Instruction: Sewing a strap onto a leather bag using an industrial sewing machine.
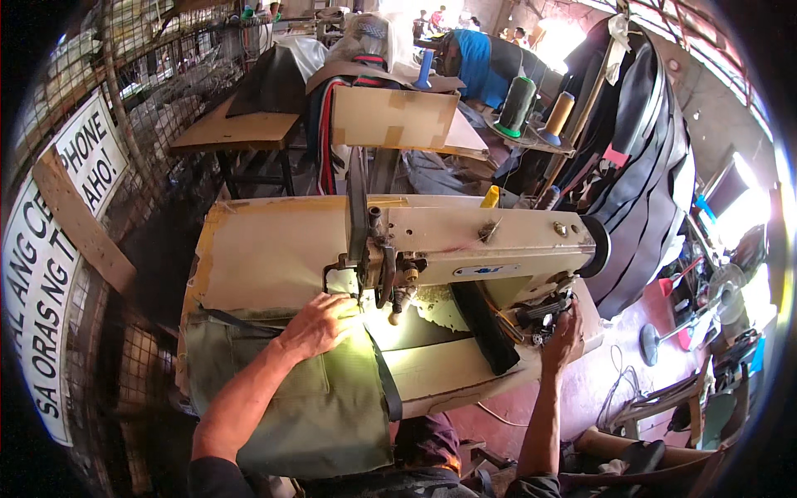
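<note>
My left hand (320, 326) presses olive-green fabric (311, 415) beside the lit needle area of a beige sewing machine (498, 245). Its fingers are bent and close together on the cloth at the presser foot. A dark strip (383, 373) runs along the fabric's right edge, and the panel drapes over the front of the table. Over at the machine's right end, my right hand (566, 332) is closed below the dark handwheel (596, 246), beside a cluster of small dark metal parts (540, 319). What its fingers grip is hidden.
A black strip (486, 332) lies under the machine arm. Thread cones (517, 106) stand behind on a holder. Dark sheets of material (631, 166) hang at the right. A cardboard box (394, 116) rests behind the machine. Wire mesh and a sign (50, 307) line the left.
</note>
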The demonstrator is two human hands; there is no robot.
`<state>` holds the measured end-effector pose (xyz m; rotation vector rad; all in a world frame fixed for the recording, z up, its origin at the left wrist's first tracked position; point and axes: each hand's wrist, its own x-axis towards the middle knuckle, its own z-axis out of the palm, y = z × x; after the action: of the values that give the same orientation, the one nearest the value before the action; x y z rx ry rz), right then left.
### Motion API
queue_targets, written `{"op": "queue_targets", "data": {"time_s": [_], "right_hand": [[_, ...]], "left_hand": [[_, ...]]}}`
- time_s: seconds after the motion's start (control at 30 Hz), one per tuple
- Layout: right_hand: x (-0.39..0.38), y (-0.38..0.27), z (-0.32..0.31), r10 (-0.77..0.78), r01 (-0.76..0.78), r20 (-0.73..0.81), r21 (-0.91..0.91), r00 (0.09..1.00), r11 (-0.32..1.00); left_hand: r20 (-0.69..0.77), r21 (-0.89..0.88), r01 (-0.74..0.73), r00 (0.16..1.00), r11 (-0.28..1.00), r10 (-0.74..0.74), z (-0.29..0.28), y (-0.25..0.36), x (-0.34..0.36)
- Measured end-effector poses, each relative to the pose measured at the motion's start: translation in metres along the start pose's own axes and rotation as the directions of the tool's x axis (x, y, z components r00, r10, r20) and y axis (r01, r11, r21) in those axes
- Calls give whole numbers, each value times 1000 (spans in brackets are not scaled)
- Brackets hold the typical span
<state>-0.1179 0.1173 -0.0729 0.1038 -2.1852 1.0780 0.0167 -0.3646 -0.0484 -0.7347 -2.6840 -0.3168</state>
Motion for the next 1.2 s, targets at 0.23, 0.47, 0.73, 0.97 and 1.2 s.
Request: {"op": "queue_targets", "data": {"time_s": [0.23,0.47,0.73,0.97,1.2], "right_hand": [[-15,-15,1,-224,255,166,-193,960,948],[-22,-16,4,-386,402,119,-185,915,897],[-24,-16,3,-387,394,77,-193,919,898],[-25,-22,5,-420,408,-10,-220,907,886],[-26,-21,3,-486,497,109,-255,867,829]], "left_hand": [[-23,-83,61,998,995,-63,0,2,1],[-44,20,-25,999,999,26,0,0,3],[-39,-52,24,999,998,-26,3,5,9],[-31,-59,96,995,994,-98,-1,10,12],[-3,-44,125,992,991,-126,-1,10,10]]}}
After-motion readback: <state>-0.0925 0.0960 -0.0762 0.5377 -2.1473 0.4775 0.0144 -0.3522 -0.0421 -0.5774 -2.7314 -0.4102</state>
